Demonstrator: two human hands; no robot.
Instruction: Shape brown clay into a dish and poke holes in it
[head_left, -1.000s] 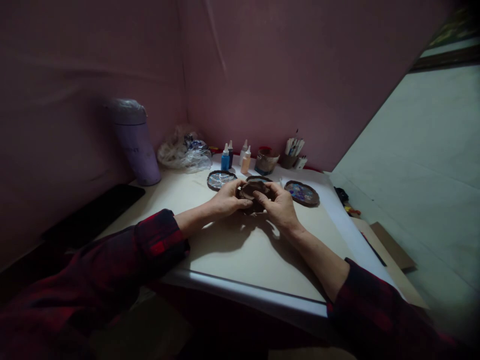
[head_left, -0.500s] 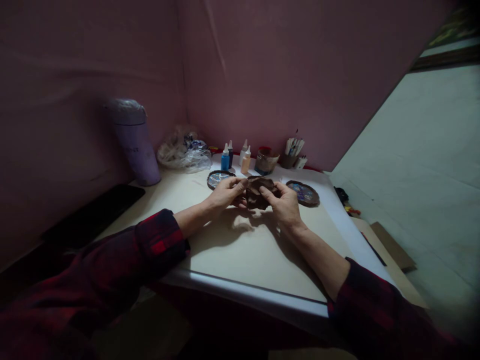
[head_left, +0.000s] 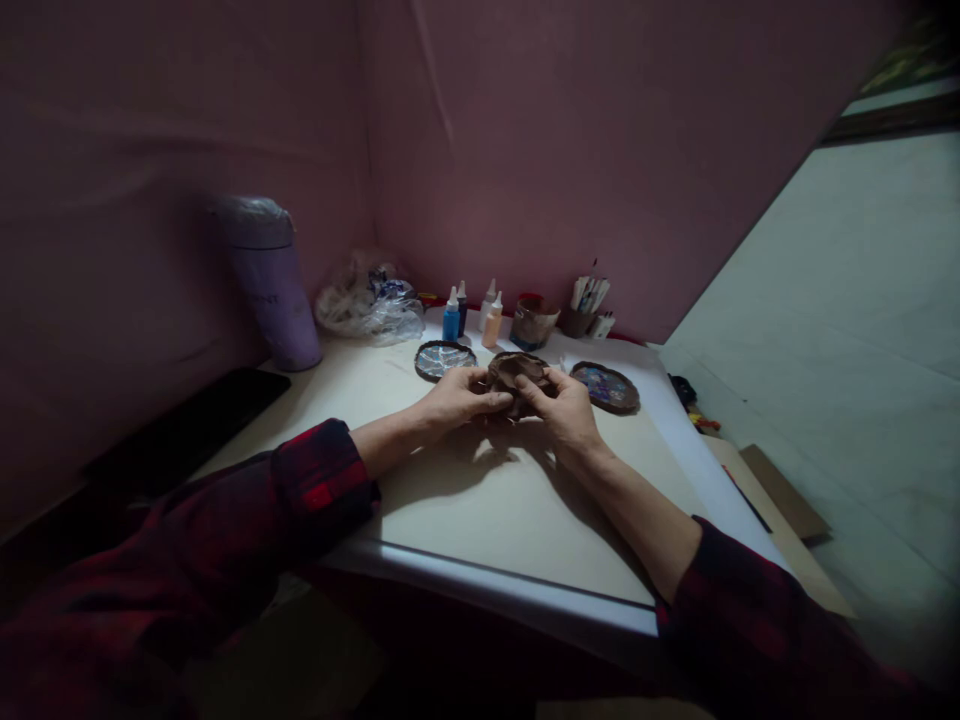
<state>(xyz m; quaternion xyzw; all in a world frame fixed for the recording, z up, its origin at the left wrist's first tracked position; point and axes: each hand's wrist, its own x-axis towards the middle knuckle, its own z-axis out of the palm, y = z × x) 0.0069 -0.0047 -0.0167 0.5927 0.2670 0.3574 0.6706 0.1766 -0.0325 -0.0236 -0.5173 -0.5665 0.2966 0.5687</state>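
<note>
Between both hands, above the middle of the table, is a lump of dark brown clay [head_left: 517, 368] with a hollowed, uneven top. My left hand [head_left: 463, 397] grips its left side, thumb along the front. From the right, my right hand [head_left: 561, 405] holds it with the thumb pressed on the near rim and fingers behind. The clay's underside is partly hidden by the fingers. Behind my left hand lies an oval brown-rimmed dish [head_left: 445, 362] with a pale blue and white pattern. Right of my right hand rests a similar dish [head_left: 604, 387] in blue and purple.
Several nozzle bottles [head_left: 492, 322] stand at the back beside a stained jar [head_left: 534, 324] and a cup of pens [head_left: 580, 318]. A crumpled plastic bag [head_left: 367, 310], a purple tumbler [head_left: 274, 290] and a dark flat panel [head_left: 191, 425] are at left. Cardboard [head_left: 784, 492] lies beyond the right edge.
My left thumb has come down from the clay's upper edge to its lower front. The clay has turned slightly, showing more of its hollow top, and the left dish is less covered.
</note>
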